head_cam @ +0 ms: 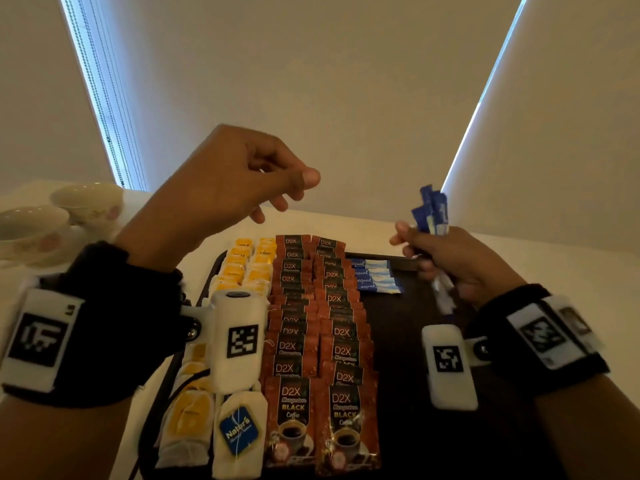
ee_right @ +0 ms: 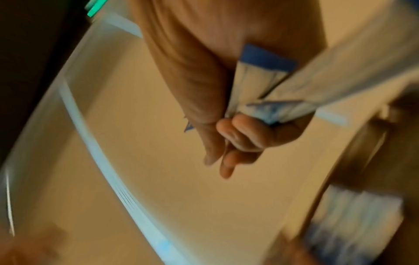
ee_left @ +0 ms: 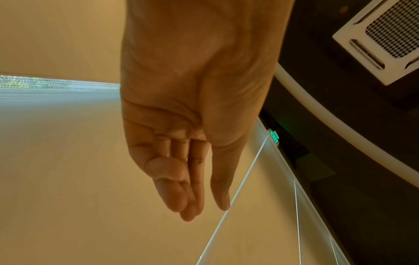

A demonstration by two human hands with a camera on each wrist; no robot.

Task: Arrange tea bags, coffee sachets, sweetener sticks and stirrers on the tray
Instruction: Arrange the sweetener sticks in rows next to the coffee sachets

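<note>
A dark tray (head_cam: 422, 341) holds two columns of yellow-tagged tea bags (head_cam: 242, 268) at the left. Beside them lie two columns of red coffee sachets (head_cam: 311, 341). A short stack of blue-and-white sweetener sticks (head_cam: 375, 276) lies at the tray's far end. My right hand (head_cam: 446, 258) hovers over the tray's far right and grips a bunch of sweetener sticks (head_cam: 431, 211) upright; the right wrist view shows the bunch of sticks (ee_right: 267, 86) in its fist (ee_right: 240, 136). My left hand (head_cam: 242, 174) is raised above the far end of the tray, fingers (ee_left: 181, 193) loose, holding nothing.
Two cream teacups (head_cam: 86, 199) on saucers stand on the white table at the far left. A beige wall with two bright window slits rises behind the table. The right half of the tray is bare dark surface.
</note>
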